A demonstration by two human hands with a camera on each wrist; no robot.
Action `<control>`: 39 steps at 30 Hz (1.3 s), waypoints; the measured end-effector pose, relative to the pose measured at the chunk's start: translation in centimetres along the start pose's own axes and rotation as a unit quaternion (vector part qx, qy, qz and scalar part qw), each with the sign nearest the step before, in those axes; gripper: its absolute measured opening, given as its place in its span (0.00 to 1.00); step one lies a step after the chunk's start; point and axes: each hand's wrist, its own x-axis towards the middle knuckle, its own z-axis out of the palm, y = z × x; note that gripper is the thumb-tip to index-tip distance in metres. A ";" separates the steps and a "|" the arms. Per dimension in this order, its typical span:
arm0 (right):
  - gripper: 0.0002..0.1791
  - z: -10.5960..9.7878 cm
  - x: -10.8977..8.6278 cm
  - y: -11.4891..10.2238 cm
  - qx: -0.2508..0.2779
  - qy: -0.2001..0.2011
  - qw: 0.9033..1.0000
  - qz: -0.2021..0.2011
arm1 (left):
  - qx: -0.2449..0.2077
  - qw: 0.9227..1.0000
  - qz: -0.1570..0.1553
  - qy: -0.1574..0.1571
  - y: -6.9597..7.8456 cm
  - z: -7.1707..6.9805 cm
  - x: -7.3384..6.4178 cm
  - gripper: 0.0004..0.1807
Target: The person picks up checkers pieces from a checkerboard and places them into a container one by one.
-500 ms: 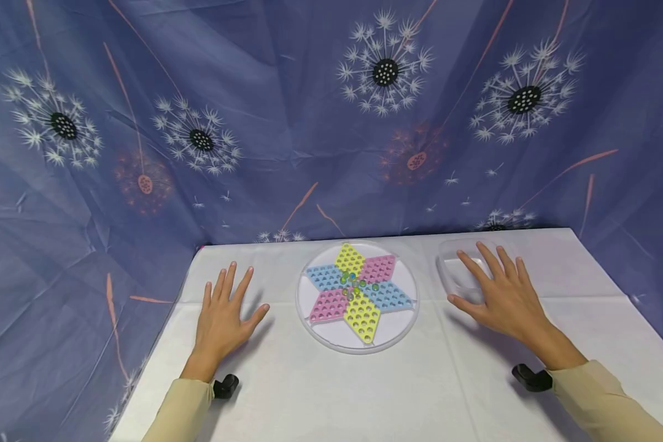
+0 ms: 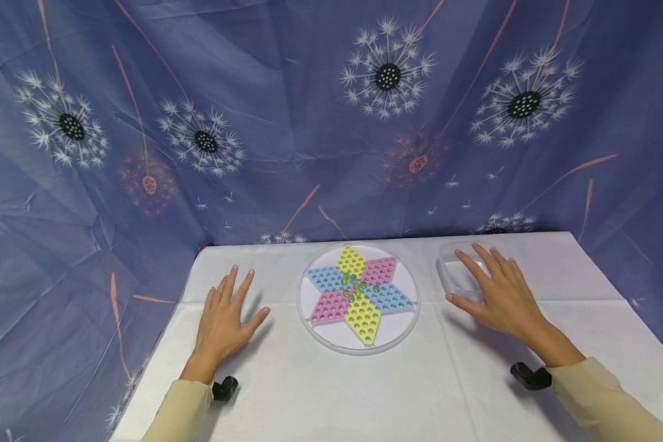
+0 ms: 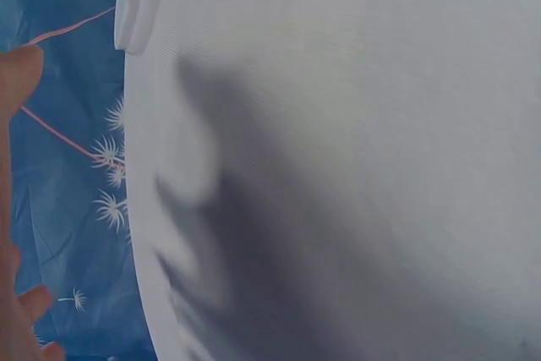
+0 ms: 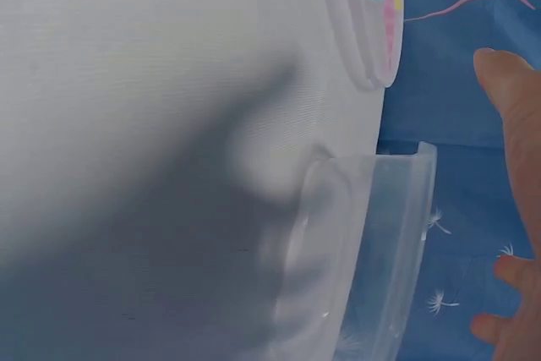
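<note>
A round white Chinese checkers board [image 2: 331, 332] lies flat on the table, its six-pointed star coloured yellow, pink and blue. Several glass marbles [image 2: 356, 286] cluster around the star's centre. To the board's left, my left hand [image 2: 223, 322] hovers over the cloth, fingers spread and holding nothing. My right hand [image 2: 503, 301] is on the other side, also spread and free of any object. Its fingers overlap a clear plastic container [image 2: 446, 267] in the head view, hiding part of it. From the right wrist, the container's wall [image 4: 393, 243] shows below the hand's thumb.
A white cloth [image 2: 331, 399] covers the table. Behind and to the left hangs a blue curtain [image 2: 287, 123] with dandelion prints. Black wrist cameras [image 2: 224, 388] sit below both wrists, at the ends of beige sleeves [image 2: 182, 411].
The head view has tilted slightly, so the board and curtain sit a little lower. Fingers of both hands look slightly more bent; the marbles and container stay in place.
</note>
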 end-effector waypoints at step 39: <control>0.46 1.7 8.9 -6.9 0.220 -0.132 0.965 -0.044 | -0.279 0.943 -0.112 -0.145 6.5 4.0 2.1 0.65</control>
